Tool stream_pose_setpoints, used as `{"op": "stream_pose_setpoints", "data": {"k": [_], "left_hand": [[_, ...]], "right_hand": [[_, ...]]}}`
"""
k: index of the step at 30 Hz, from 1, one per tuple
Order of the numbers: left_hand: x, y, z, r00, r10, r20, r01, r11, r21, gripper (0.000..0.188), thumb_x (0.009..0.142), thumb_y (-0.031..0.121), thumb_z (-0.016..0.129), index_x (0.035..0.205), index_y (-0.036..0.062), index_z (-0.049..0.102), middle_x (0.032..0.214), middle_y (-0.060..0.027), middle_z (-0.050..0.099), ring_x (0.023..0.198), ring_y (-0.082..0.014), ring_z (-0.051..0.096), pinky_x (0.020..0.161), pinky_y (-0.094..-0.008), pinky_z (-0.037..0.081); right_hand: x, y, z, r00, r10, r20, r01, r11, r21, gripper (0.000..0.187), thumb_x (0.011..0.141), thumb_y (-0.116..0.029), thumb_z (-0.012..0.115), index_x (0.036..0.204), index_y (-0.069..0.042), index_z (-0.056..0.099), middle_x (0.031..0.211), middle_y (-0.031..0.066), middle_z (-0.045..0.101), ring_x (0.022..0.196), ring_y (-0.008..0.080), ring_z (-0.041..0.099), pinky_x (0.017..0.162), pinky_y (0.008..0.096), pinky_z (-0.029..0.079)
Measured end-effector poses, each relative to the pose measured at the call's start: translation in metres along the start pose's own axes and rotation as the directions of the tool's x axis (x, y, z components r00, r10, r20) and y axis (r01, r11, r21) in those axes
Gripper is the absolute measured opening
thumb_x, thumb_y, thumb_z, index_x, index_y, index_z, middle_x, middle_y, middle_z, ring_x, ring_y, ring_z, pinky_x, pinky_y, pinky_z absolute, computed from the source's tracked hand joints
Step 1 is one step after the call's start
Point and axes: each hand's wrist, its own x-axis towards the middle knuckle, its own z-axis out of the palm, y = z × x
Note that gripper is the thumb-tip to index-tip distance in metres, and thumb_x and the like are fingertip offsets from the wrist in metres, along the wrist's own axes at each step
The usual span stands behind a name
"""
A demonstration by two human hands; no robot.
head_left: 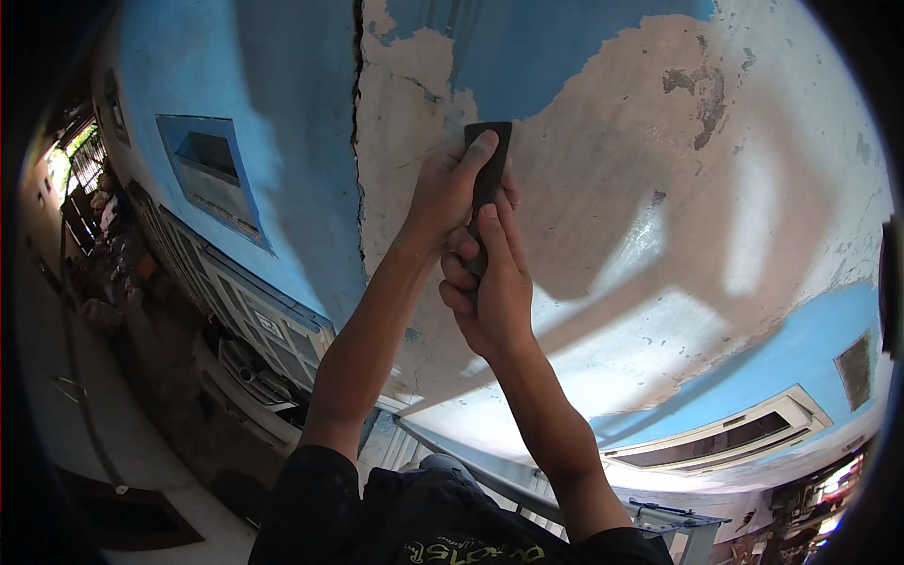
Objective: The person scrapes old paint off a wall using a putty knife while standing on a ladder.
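Observation:
Both my hands are raised in front of a wall where blue paint (556, 47) gives way to bare, pale plaster (565, 198). They grip one dark, flat-bladed paint scraper (491, 169), its squared end up against the wall near the lower edge of the blue. My left hand (445, 193) is higher, its thumb pressed flat along the scraper's face. Just below, my right hand (494, 292) is closed round the narrower lower part, thumb pointing up. The fingers hide most of the handle.
A long dark crack (358, 141) runs down the wall left of my hands. Further left are a recessed blue window (212, 174) and a parked car (250, 377). Below me stands a metal railing (508, 490); a white-framed vent window (725, 438) lies lower right.

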Motion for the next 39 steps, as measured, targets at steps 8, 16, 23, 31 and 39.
{"op": "stream_pose_setpoints", "data": {"k": [8, 16, 23, 31, 39], "left_hand": [[0.001, -0.002, -0.002, 1.000, 0.015, 0.019, -0.016, 1.000, 0.022, 0.037, 0.094, 0.040, 0.055, 0.086, 0.0037, 0.059, 0.067, -0.0078, 0.061, 0.056, -0.0161, 0.061, 0.053, -0.0286, 0.049], [0.000, -0.005, -0.004, 1.000, 0.010, 0.026, -0.011, 0.999, 0.043, 0.038, 0.093, 0.040, 0.058, 0.090, 0.0026, 0.059, 0.066, -0.0082, 0.061, 0.058, -0.0178, 0.062, 0.051, -0.0292, 0.049], [0.001, -0.003, -0.003, 0.999, 0.041, 0.028, -0.041, 0.999, 0.014, 0.035, 0.094, 0.038, 0.056, 0.086, 0.0038, 0.058, 0.067, -0.0076, 0.061, 0.057, -0.0166, 0.061, 0.052, -0.0285, 0.049], [-0.002, -0.002, -0.003, 1.000, 0.002, 0.025, -0.004, 0.998, 0.070, 0.034, 0.097, 0.036, 0.051, 0.085, 0.0049, 0.058, 0.068, -0.0069, 0.062, 0.057, -0.0145, 0.060, 0.053, -0.0280, 0.049], [-0.005, -0.005, -0.006, 1.000, -0.015, 0.021, 0.013, 0.998, 0.061, 0.038, 0.097, 0.039, 0.050, 0.087, 0.0038, 0.059, 0.068, -0.0069, 0.062, 0.059, -0.0148, 0.060, 0.056, -0.0270, 0.049]], "right_hand": [[0.002, 0.001, -0.005, 0.999, 0.027, -0.023, -0.028, 0.999, -0.034, 0.045, 0.103, -0.033, 0.037, 0.146, -0.026, 0.026, 0.075, -0.0056, 0.039, 0.049, 0.0002, 0.029, 0.038, 0.0169, 0.022], [0.000, 0.001, -0.003, 1.000, 0.009, -0.022, -0.010, 0.999, -0.046, 0.045, 0.103, -0.033, 0.038, 0.146, -0.027, 0.025, 0.073, -0.0059, 0.039, 0.048, 0.0000, 0.028, 0.038, 0.0170, 0.022], [0.001, 0.004, -0.003, 0.999, 0.014, -0.030, -0.015, 1.000, -0.019, 0.044, 0.102, -0.031, 0.040, 0.145, -0.024, 0.029, 0.073, -0.0052, 0.039, 0.051, 0.0015, 0.029, 0.038, 0.0161, 0.021], [-0.002, 0.009, -0.004, 0.997, -0.018, -0.076, 0.011, 0.996, -0.090, 0.038, 0.103, -0.035, 0.038, 0.139, -0.024, 0.035, 0.072, -0.0066, 0.039, 0.048, 0.0005, 0.029, 0.037, 0.0170, 0.021], [0.002, 0.006, -0.004, 1.000, -0.008, -0.020, 0.006, 0.996, -0.089, 0.044, 0.103, -0.030, 0.039, 0.145, -0.025, 0.029, 0.071, -0.0057, 0.039, 0.049, 0.0007, 0.029, 0.036, 0.0159, 0.021]]}}
